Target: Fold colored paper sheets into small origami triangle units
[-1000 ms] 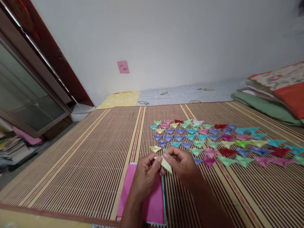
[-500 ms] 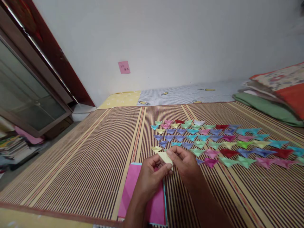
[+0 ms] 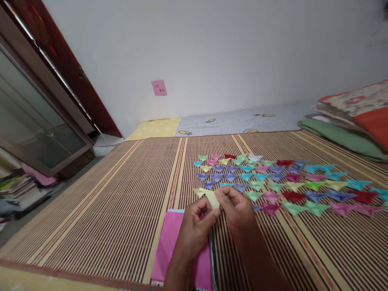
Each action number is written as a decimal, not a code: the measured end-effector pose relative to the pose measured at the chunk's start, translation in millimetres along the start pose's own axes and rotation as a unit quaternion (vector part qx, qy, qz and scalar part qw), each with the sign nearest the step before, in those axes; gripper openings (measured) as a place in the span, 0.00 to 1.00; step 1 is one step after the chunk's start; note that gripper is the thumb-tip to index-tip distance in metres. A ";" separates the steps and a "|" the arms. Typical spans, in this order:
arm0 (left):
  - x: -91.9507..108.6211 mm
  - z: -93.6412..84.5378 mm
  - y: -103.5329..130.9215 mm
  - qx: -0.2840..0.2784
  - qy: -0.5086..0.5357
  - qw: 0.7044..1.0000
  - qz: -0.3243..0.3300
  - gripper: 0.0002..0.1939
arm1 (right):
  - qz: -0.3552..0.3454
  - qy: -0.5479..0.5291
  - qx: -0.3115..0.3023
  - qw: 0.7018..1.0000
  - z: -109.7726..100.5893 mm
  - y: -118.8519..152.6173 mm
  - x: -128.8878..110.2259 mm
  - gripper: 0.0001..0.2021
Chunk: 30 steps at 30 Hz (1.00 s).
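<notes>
Between my two hands is a small piece of pale yellow folded paper (image 3: 213,199). My left hand (image 3: 196,224) grips its lower edge, thumb on top and fingers curled beneath. The thumb and fingers of my right hand (image 3: 238,210) pinch its upper right side. Below my left forearm lies a stack of coloured paper (image 3: 169,238), magenta on top with light blue showing at the edges. Just beyond my hands, a folded yellow paper piece (image 3: 199,192) rests on the striped mat (image 3: 127,194). The underside of the held paper is hidden by my fingers.
Rows of several folded paper pieces (image 3: 294,186) in many colours spread over the mat to the right. Folded bedding and a cushion (image 3: 360,117) sit at the far right. A pink note (image 3: 159,87) is on the wall. Books (image 3: 24,188) are stacked at far left.
The yellow paper has turned a little in my fingers, so its visible outline differs. Both hands keep hold of it. The whole view has shifted slightly.
</notes>
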<state>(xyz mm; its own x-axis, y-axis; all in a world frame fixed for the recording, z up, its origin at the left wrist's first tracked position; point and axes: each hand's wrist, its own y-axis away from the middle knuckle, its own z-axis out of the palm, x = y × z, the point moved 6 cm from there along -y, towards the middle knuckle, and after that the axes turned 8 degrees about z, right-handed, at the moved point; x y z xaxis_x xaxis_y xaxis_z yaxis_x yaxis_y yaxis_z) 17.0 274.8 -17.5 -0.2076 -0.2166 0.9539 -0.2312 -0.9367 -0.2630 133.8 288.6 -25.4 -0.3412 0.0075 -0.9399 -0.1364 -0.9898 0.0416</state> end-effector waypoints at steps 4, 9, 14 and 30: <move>3.0 -3.2 0.7 -0.019 -0.048 0.999 -0.001 0.15 | -0.001 0.014 -0.010 1.000 -1.0 -1.2 1.5 0.16; 11.8 -9.9 -2.1 0.025 0.002 1.000 0.006 0.12 | 0.036 -0.060 -0.056 0.996 4.2 0.1 4.9 0.16; 7.4 -8.5 -3.0 0.042 0.088 0.995 0.005 0.12 | 0.069 -0.117 -0.066 0.989 11.4 2.1 11.8 0.16; 13.1 -4.9 -7.5 0.136 0.018 0.990 0.028 0.10 | 0.000 -0.014 0.002 1.000 2.7 -1.4 7.0 0.13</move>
<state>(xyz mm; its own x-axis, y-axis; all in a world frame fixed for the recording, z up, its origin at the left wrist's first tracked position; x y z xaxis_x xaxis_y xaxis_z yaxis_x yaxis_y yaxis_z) 11.3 280.4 -3.8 -0.2487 -0.2652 0.9316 0.0456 -0.9639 -0.2623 129.1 290.5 -31.2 -0.3664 0.0110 -0.9304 -0.1395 -0.9893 0.0433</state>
